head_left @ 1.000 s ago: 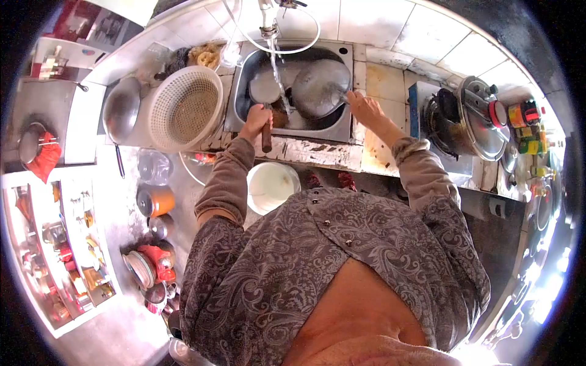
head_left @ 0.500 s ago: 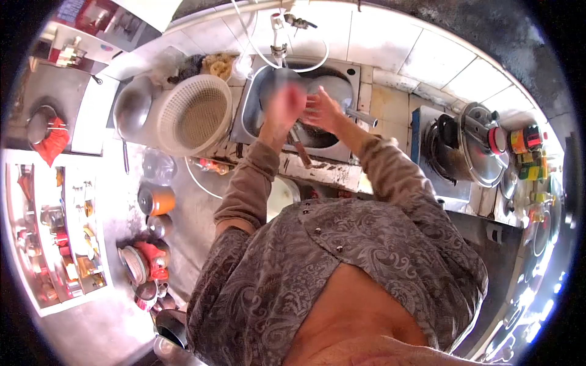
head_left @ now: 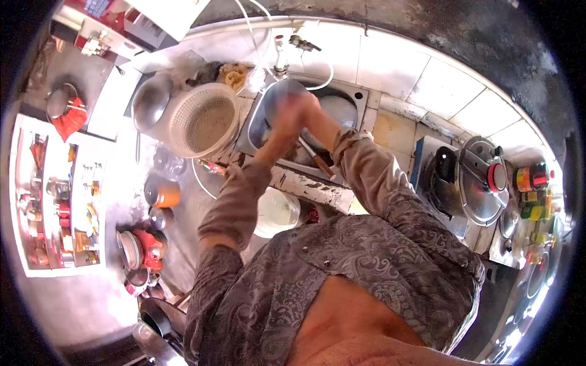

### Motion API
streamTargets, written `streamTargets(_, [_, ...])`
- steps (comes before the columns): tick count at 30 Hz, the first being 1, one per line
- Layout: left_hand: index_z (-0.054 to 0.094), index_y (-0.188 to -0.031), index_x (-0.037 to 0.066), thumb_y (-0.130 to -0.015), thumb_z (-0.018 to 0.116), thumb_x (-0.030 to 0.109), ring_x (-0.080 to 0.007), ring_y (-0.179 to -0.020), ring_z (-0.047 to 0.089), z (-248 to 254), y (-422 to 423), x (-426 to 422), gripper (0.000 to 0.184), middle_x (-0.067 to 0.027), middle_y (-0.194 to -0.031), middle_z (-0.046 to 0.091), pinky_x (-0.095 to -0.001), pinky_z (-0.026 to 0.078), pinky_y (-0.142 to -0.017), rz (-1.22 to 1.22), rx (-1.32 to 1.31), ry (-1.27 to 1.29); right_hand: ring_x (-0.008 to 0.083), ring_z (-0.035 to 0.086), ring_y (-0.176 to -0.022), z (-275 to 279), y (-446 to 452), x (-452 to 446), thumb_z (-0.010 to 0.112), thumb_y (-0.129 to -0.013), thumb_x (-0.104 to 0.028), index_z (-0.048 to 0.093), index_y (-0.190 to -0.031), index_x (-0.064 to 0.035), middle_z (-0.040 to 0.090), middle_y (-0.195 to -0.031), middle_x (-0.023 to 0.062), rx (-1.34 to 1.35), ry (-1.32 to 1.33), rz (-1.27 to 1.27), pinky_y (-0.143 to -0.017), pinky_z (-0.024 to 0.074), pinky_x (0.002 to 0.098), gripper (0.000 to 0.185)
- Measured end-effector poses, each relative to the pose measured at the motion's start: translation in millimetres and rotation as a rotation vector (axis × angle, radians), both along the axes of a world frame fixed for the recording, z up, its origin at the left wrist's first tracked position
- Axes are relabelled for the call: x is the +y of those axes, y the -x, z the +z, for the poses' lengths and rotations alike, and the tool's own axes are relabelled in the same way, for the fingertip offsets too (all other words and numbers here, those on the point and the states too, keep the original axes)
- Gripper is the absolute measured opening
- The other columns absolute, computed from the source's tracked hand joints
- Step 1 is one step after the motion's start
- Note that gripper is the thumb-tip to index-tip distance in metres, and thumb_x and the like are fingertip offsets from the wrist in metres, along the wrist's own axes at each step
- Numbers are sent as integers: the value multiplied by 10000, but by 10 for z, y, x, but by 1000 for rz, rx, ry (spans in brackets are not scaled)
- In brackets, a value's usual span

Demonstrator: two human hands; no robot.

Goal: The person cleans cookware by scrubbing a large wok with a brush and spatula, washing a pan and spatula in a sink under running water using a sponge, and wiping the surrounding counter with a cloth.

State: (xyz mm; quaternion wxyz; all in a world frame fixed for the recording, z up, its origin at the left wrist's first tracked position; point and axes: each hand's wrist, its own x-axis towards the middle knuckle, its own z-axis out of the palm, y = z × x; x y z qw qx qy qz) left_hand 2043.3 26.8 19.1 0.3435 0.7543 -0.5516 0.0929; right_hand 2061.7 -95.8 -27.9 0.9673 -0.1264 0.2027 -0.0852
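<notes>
Over the metal sink [head_left: 244, 141], my left hand [head_left: 285, 121] and my right hand [head_left: 310, 111] come together at the far side, one against the other. Blur covers the fingers, so I cannot make out whether they hold anything. Just beyond and beneath them is a round grey vessel [head_left: 276, 91], partly hidden by the hands. A tool with a wooden handle [head_left: 323, 167] leans across the sink's near edge, its metal end inside the basin below my right wrist. The tap [head_left: 280, 60] rises behind the hands.
A white perforated basket [head_left: 204, 120] stands left of the sink, with a metal wok [head_left: 151, 100] beyond it. To the right is a pressure cooker [head_left: 482, 180] on a stove. Below the counter stands a white bucket [head_left: 276, 213]. Jars line the floor at left.
My right hand, fingers spread half a second ago, has moved in against my left hand. The view has shifted, and more of the white bucket shows.
</notes>
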Motion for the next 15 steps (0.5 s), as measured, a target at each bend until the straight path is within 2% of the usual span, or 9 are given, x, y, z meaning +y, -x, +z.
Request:
streamTargets(2, [477,-1179,27,-920,418,329,-256,-1029,516,145,-44,107,402,-148,-1137,537,-378,410,-859,-8,69,3,249,585,-725,710,410,-30,353,-939,-306,542,-951,22,600,-831,148,140,347,-9,-645,528,384,380])
streamTargets(4, [451,-1219,38,-918,432,280,-247,-1037,519,513,-195,248,386,-146,-1161,527,-372,411,-884,69,182,60,174,566,-655,122,73,-107,476,-901,-334,594,-875,-15,579,-759,104,44,505,214,-582,508,293,341])
streamTargets(7, [411,-1278,55,-916,452,206,-235,-1050,525,1299,-173,21,395,-142,-1197,512,-364,413,-922,157,292,238,186,562,-704,56,344,705,482,-885,-318,589,-891,-28,566,-802,102,63,1281,262,-615,493,315,309])
streamTargets(8, [361,-1329,60,-919,444,248,-248,-1107,506,1556,44,-114,458,-159,-1284,457,-359,389,-953,157,225,216,191,560,-720,19,416,898,483,-880,-312,587,-896,-32,562,-816,101,98,1569,238,-626,488,323,299])
streamTargets(9, [330,-1349,64,-919,443,270,-245,-1155,479,1559,-156,-227,490,-166,-1319,432,-343,384,-952,-33,-108,203,195,559,-737,9,497,1025,485,-875,-307,585,-901,-36,558,-831,100,139,1819,217,-637,483,330,289])
streamTargets(10, [345,-1335,53,-920,445,256,-239,-1124,496,1901,243,-297,472,-162,-1315,435,-335,387,-925,181,25,-64,199,557,-753,39,590,1082,487,-870,-301,584,-906,-41,554,-845,100,193,2015,190,-649,478,337,280])
streamTargets(11, [422,-1276,29,-931,417,259,-252,-1070,520,1850,-35,-360,415,-164,-1287,462,-352,397,-885,49,267,-140,203,556,-770,69,708,1140,489,-864,-296,582,-912,-45,549,-859,99,237,2165,179,-660,473,345,272])
streamTargets(12, [500,-1203,12,-941,379,275,-282,-995,548,1450,-781,-547,391,-181,-1216,515,-362,402,-861,-278,-63,65,207,554,-786,74,857,1112,491,-859,-290,580,-917,-49,545,-873,98,301,2258,170,-671,468,352,264])
streamTargets(15, [498,-1204,-9,-931,368,270,-319,-927,572,1685,-510,-527,411,-202,-1063,596,-382,423,-830,-110,-80,116,219,550,-835,66,1325,998,496,-844,-274,575,-932,-62,532,-916,96,537,2406,139,-704,454,374,243])
